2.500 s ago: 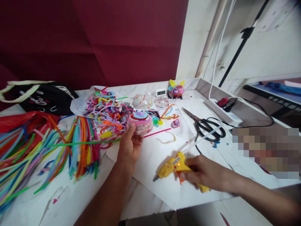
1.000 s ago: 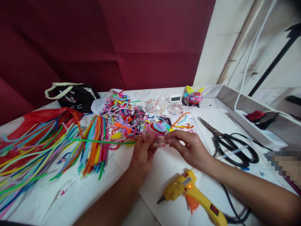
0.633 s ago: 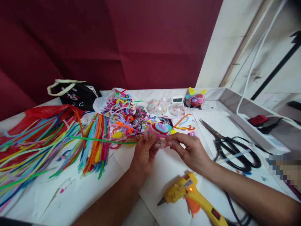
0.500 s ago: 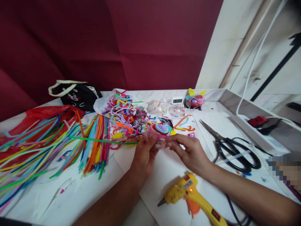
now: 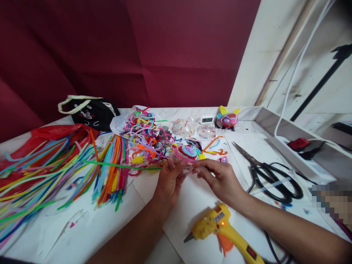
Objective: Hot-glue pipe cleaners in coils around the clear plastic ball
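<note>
Between my hands is a clear plastic ball (image 5: 178, 154) with coils of red, blue and lilac pipe cleaner on its upper side. My left hand (image 5: 171, 180) closes around its lower left edge, thumb on top. At the right edge my right hand (image 5: 217, 176) pinches with thumb and forefinger; whether a small piece sits in the pinch I cannot make out. Below the hands a yellow glue gun (image 5: 211, 223) lies on white paper, its orange light lit and nozzle pointing left.
Large black-handled scissors (image 5: 264, 172) lie to the right, near a power strip (image 5: 305, 157). Bundles of pipe cleaners (image 5: 112, 172) cover the left side. Behind are a heap of pipe-cleaner pieces (image 5: 145, 128), clear domes (image 5: 183, 127), a small clock (image 5: 206, 119) and a finished horned ball (image 5: 227, 119).
The view has shifted very slightly. Both hands stay at the ball in nearly the same pose.
</note>
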The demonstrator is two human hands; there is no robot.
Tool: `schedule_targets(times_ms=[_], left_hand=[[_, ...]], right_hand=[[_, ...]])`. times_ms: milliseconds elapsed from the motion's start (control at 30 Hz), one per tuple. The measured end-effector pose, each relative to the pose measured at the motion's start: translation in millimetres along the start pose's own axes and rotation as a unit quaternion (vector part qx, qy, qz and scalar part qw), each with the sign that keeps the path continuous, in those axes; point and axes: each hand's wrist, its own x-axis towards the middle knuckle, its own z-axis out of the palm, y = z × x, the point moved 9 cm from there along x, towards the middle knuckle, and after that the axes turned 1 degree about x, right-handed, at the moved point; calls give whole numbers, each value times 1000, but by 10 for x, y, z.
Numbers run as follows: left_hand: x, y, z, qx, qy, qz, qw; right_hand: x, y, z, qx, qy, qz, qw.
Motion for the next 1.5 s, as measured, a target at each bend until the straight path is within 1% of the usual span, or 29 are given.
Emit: schedule_targets(times_ms=[167,333,533,800,1167,1500], left_hand=[[0,-2,-13,7,4,1,1000],[-6,4,11,12,-5,1,1000],[2,-3,3,20,0,-1,1000],[8,-7,7,31,-4,1,1000],[0,-17,-6,33,-4,5,999],[-23,23,9,45,16,24,999]], right_hand=[[4,25,11,18,-4,13,1000],[6,87,23,46,-2,34,998],[16,185,27,96,14,65,993],[69,183,-1,137,7,96,986],[46,207,15,140,17,115,983],[12,263,40,129,10,111,985]])
